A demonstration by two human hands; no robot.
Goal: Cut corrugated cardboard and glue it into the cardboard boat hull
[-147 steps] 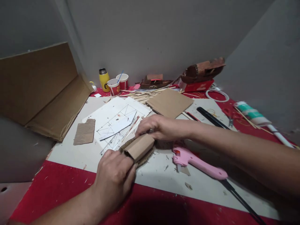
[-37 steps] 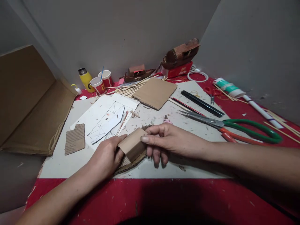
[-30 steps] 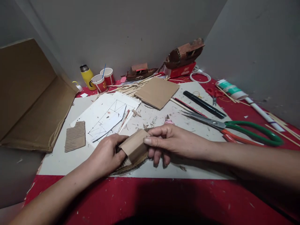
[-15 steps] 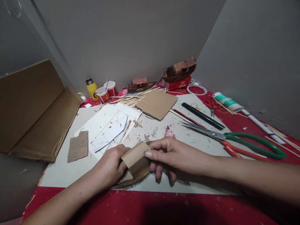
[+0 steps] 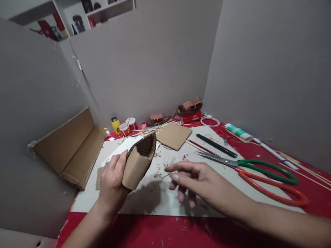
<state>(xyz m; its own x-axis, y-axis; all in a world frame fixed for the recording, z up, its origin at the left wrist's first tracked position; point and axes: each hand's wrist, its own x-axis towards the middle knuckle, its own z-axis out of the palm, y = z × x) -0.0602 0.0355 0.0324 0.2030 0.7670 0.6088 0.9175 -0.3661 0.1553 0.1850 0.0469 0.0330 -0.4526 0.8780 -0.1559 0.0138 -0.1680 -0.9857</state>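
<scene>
My left hand (image 5: 113, 182) grips a bent cardboard piece (image 5: 138, 161), a curved shell with a pointed end, lifted off the white work board (image 5: 160, 201) and tilted so its hollow, corrugated inside faces the camera. My right hand (image 5: 198, 179) hovers just to the right of it, fingers loosely spread and holding nothing. A few centimetres separate the right fingertips from the cardboard. Both forearms come in from the bottom edge.
Large green and red scissors (image 5: 258, 172) lie right of my right hand. Behind are a flat cardboard square (image 5: 173, 135), a black stick (image 5: 216, 145), a glue tube (image 5: 238, 132), paper cups (image 5: 128, 125), a yellow bottle (image 5: 115, 124), model boats (image 5: 189, 106) and a folded cardboard box (image 5: 68, 151) at left.
My left hand has lifted the cardboard piece off the board and turned it upright. My right hand has let go of it and drawn back. The camera has tilted upward.
</scene>
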